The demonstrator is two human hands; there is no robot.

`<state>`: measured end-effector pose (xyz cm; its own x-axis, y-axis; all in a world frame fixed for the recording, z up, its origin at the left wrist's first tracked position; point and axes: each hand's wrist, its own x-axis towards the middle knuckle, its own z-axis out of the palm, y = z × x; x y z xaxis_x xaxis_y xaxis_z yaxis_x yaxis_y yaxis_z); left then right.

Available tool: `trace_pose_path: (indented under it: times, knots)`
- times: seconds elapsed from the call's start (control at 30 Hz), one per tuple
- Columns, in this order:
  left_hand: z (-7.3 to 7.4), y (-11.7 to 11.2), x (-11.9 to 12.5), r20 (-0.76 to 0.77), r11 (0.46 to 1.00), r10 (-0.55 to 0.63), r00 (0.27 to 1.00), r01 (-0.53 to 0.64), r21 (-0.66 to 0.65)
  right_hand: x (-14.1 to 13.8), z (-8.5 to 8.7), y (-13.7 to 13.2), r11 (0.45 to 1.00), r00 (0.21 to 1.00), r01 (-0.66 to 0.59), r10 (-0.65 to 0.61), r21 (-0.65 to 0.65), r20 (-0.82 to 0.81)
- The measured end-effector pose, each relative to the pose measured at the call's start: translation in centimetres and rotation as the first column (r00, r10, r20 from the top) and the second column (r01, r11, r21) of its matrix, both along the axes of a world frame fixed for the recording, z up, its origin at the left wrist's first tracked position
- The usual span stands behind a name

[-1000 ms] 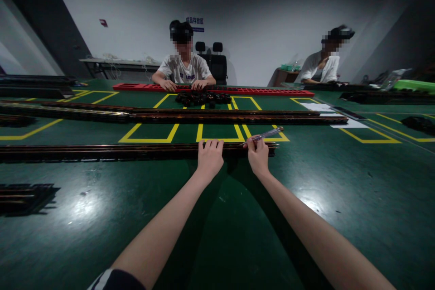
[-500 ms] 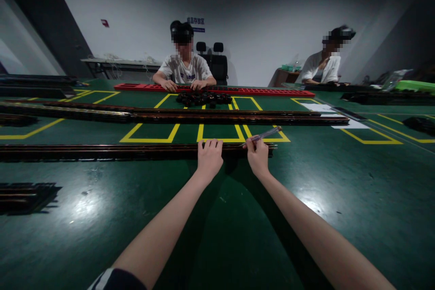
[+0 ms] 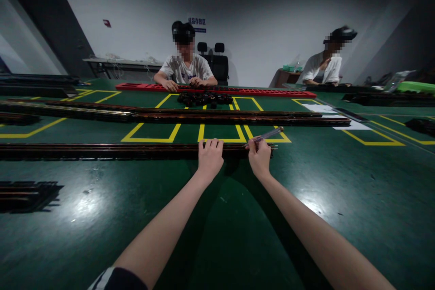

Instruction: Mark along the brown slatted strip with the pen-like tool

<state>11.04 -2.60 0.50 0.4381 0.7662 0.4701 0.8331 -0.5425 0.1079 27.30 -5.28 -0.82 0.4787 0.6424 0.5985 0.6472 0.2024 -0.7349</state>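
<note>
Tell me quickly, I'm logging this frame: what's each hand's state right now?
Left hand: fingers draped over the long dark metal rail; a firm grip cannot be told.
Right hand: closed on a slim clear plastic pen, at the rail.

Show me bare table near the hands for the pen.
Bare green table lies right of the right hand, past the end of the near strip, and between that strip and the middle strips. Crowded: the black parts by the red tray.

green table (image 3: 340,181); yellow lines (image 3: 151,138); red tray (image 3: 278,93)
</note>
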Motion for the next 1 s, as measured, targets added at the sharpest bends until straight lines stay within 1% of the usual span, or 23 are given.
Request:
trace_pose_path:
  times: [0.13,0.27,0.4,0.5,0.6,0.8,1.0]
  knots:
    - [0.07,0.13,-0.2,0.006,1.0,-0.02,1.0,0.02,-0.012,0.11,-0.12,0.07,1.0,1.0,-0.003,0.003,-0.006,0.006]
    - [-0.02,0.27,-0.38,0.02,0.999,-0.043,0.999,0.043,0.003,0.03,-0.13,0.15,1.0,1.0,-0.015,0.015,0.003,0.021]
    - [0.01,0.21,-0.4,0.039,0.997,-0.075,0.996,0.074,0.01,-0.19,0.07,0.06,1.0,1.0,-0.019,0.019,0.009,-0.005]
    - [0.08,0.16,-0.36,0.055,0.996,-0.086,0.995,0.086,-0.012,-0.31,0.26,-0.03,1.0,1.0,-0.019,0.019,0.017,-0.022]
    - [0.06,0.21,-0.31,0.055,0.996,-0.083,0.995,0.085,-0.034,-0.37,0.41,-0.1,0.999,0.999,-0.029,0.029,0.019,-0.022]
    - [-0.13,0.34,-0.2,0.007,0.998,-0.059,0.998,0.059,-0.001,-0.44,0.46,-0.15,0.999,0.999,-0.03,0.03,0.021,-0.028]
    - [0.15,0.24,-0.17,-0.032,0.999,-0.047,0.998,0.047,-0.018,-0.38,0.38,-0.06,0.999,0.999,-0.032,0.033,0.017,-0.034]
